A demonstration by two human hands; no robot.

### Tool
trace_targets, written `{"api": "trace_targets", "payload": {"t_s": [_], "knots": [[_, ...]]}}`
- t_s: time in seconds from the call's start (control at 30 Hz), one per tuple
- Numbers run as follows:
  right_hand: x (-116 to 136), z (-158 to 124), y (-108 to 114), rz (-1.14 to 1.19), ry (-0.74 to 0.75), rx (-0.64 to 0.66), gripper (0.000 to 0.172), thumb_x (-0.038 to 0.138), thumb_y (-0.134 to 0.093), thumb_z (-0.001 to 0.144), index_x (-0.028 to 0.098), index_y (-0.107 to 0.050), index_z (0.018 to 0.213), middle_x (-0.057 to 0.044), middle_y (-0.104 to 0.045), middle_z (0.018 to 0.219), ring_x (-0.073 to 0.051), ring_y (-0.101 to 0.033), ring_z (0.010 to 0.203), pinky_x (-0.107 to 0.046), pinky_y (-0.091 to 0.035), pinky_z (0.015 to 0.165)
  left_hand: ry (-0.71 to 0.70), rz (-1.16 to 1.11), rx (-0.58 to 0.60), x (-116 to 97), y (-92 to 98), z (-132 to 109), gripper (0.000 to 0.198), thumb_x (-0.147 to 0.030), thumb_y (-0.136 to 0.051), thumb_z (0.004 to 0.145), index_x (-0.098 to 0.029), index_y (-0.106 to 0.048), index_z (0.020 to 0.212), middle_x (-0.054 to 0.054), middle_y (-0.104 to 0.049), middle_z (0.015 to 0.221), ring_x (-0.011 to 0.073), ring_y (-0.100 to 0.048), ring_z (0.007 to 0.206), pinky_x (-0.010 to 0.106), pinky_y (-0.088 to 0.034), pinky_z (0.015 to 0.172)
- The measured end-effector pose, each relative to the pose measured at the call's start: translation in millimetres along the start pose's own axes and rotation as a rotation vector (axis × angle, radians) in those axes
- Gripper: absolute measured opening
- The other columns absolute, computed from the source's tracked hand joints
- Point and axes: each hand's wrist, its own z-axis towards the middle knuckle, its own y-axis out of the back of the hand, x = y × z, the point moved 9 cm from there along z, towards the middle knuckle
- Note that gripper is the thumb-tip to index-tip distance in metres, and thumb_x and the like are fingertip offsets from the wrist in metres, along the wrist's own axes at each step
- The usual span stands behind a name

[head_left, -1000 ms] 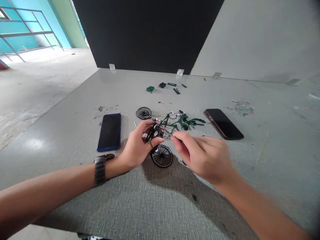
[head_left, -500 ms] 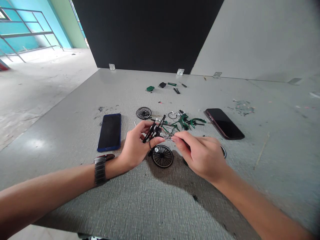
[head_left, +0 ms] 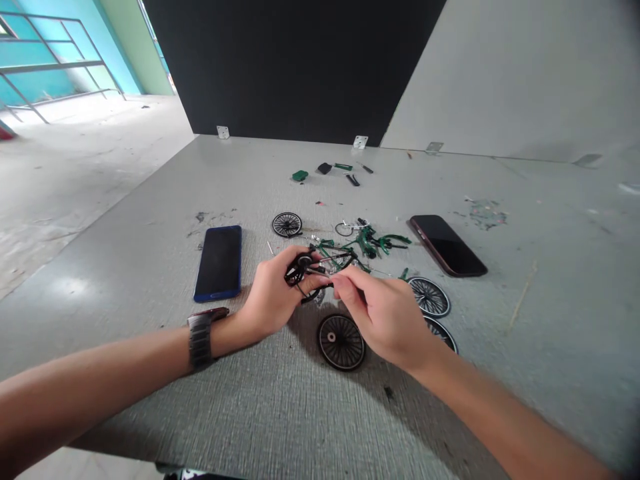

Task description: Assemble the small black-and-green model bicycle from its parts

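My left hand is closed around a black miniature bicycle frame, tilted above the table. My right hand pinches a thin silver rod whose far end reaches the frame; my fingertips hide the rest of it. Just below my hands lies a loose spoked wheel with a black tyre. Behind my fingers are a green miniature bicycle frame and small silver parts, partly covered. Beside my right hand rest two more wheels, one spoked wheel and another wheel partly under my wrist.
A blue-edged phone lies on the left, a dark phone on the right. Another wheel sits farther back. Beyond it are a green piece, a black piece and small tools. A black panel stands behind the table.
The near wheel has shifted right and toward me, apart from the black frame. That frame has turned in my left hand. My right hand has moved slightly left, uncovering the wheels beside it.
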Motion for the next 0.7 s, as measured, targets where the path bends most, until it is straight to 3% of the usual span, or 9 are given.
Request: {"api": "trace_targets", "payload": {"t_s": [0.13,0.3,0.43,0.7], "knots": [[-8.8,1.7,-1.0,0.052,-0.046,0.01,0.04,0.04,-0.039,0.107,0.02,-0.059,0.078,0.005,-0.057,0.055,-0.009,-0.051,0.044,-0.026,-0.03,0.05,0.063,-0.048,0.032,6.7,-4.7,1.2,0.037,-0.042,-0.077,0.083,-0.019,-0.068,0.109,0.005,-0.074,0.093,0.0104,-0.062,0.056,0.019,-0.05,0.042],[-9.5,1.8,0.8,0.047,-0.04,-0.016,0.038,0.038,-0.041,0.106,0.019,-0.059,0.078,0.006,-0.055,0.053,-0.008,-0.047,0.042,-0.025,-0.031,0.049,0.052,-0.078,0.045,10.9,-6.5,1.8,0.034,-0.038,-0.073,0.086,-0.017,-0.068,0.112,0.007,-0.074,0.098,0.0163,-0.07,0.077,0.025,-0.061,0.06],[-12.5,2.4,3.4,0.016,-0.043,-0.039,0.037,0.037,-0.043,0.105,0.019,-0.059,0.077,0.006,-0.055,0.054,-0.008,-0.047,0.042,-0.024,-0.032,0.049,0.035,-0.075,0.055,11.3,-7.1,2.6,0.036,-0.037,-0.072,0.087,-0.017,-0.067,0.116,0.009,-0.075,0.105,0.0189,-0.071,0.09,0.03,-0.063,0.076],[-13.5,3.0,7.9,-0.005,-0.044,-0.062,0.034,0.034,-0.045,0.105,0.019,-0.061,0.079,0.007,-0.054,0.052,-0.008,-0.045,0.04,-0.023,-0.032,0.048,0.055,-0.149,0.082,12.7,-10.5,2.0,0.04,-0.042,-0.064,0.092,-0.015,-0.065,0.122,0.01,-0.074,0.106,0.0179,-0.071,0.09,0.03,-0.062,0.078]]}}
